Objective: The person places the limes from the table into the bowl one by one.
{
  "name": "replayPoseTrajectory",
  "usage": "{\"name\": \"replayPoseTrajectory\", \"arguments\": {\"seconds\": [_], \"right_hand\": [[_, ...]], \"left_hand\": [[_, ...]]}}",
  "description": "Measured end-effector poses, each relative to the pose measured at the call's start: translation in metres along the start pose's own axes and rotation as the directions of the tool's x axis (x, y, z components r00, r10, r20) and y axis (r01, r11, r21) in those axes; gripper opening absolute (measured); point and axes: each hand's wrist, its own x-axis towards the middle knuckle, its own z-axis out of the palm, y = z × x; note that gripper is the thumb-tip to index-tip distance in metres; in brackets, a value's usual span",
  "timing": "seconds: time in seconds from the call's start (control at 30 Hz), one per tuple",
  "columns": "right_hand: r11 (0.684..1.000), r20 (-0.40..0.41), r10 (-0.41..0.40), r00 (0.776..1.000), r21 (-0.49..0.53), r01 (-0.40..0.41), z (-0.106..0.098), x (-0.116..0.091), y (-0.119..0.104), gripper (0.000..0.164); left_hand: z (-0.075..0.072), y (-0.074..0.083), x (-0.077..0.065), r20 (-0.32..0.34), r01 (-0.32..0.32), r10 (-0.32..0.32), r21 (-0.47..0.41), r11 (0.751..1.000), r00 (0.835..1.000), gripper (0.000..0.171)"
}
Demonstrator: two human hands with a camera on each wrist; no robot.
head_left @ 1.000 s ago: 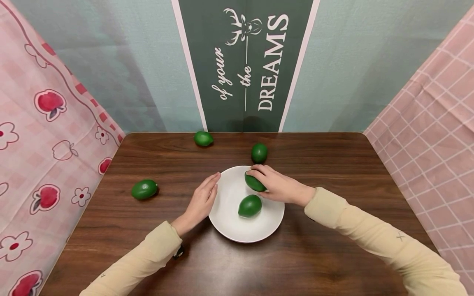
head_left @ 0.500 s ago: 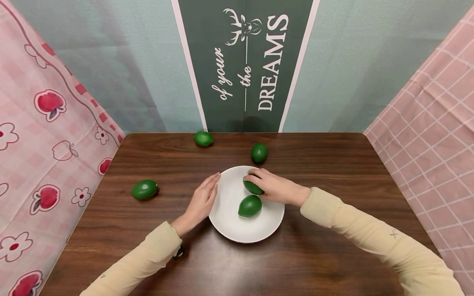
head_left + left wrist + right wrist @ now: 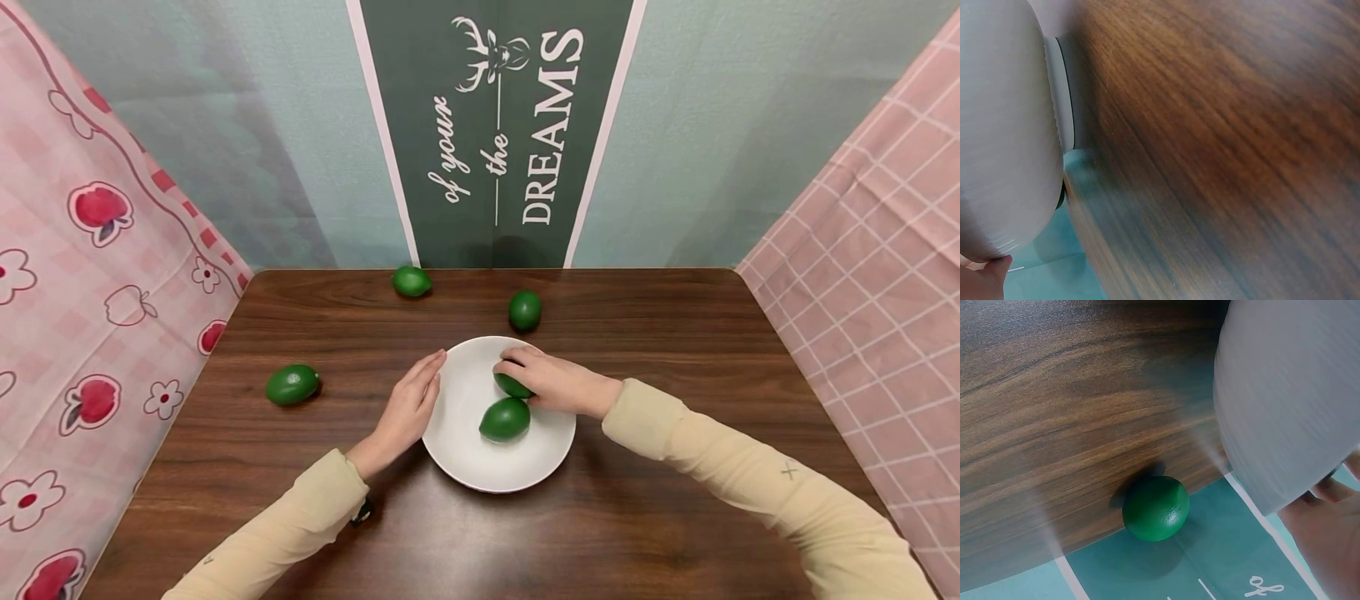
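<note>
A white bowl point(image 3: 459, 446) stands in the middle of the table in the head view. Along its left rim my left hand point(image 3: 405, 408) rests with straight fingers. My right hand point(image 3: 555, 379) reaches over the right side and grips a green lime point(image 3: 510, 383) inside the bowl, partly covered by the fingers. Just below it, a second lime point(image 3: 505, 420) lies on the bowl's bottom, right against the held one in this view. The left wrist view has the bowl's outer wall point(image 3: 1007, 125) and a fingertip at its edge; the right wrist view shows the hand mostly behind the bowl.
Three more limes lie on the brown wooden table point(image 3: 675, 333): one lime point(image 3: 292, 384) at the left, another lime point(image 3: 412, 282) at the back edge, and a third lime point(image 3: 525, 311) just behind the bowl. Patterned cloths point(image 3: 870, 208) hang around the table.
My right hand has moved a little left and down into the bowl with its lime. The lime below has shifted slightly left. My left hand has stayed in place.
</note>
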Motion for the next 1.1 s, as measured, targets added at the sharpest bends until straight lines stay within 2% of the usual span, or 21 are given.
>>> {"name": "replayPoseTrajectory", "arguments": {"seconds": [0.17, 0.4, 0.6, 0.77, 0.97, 1.1], "right_hand": [[0.999, -0.018, -0.044, 0.999, -0.027, 0.043, 0.002, 0.000, 0.000, 0.049], [0.998, -0.019, -0.057, 0.998, -0.001, 0.057, 0.001, 0.001, 0.000, 0.045], [1.000, 0.014, -0.021, 1.000, 0.012, 0.021, -0.004, 0.001, -0.003, 0.047], [1.000, 0.040, 0.014, 0.999, 0.020, -0.015, -0.011, 0.002, -0.003, 0.047], [1.000, -0.005, 0.006, 1.000, -0.007, -0.006, -0.020, 0.004, -0.003, 0.042], [1.000, -0.039, 0.010, 0.999, -0.029, -0.011, -0.026, 0.006, -0.001, 0.038]], "left_hand": [[0.000, 0.000, 0.000, 0.000, 0.000, 0.000, 0.001, 1.000, 1.000, 0.034], [0.000, 0.000, 0.000, -0.020, -0.026, 0.027, 0.013, 1.000, 0.999, 0.033], [0.000, -0.001, 0.000, -0.026, -0.043, 0.043, 0.011, 0.999, 0.999, 0.033], [0.000, -0.002, 0.000, -0.016, -0.032, 0.033, 0.008, 0.999, 0.999, 0.033], [0.001, -0.003, 0.000, -0.038, -0.073, 0.074, 0.027, 0.997, 0.996, 0.033], [0.001, -0.004, 0.000, -0.038, -0.073, 0.073, 0.023, 0.997, 0.997, 0.033]]}}
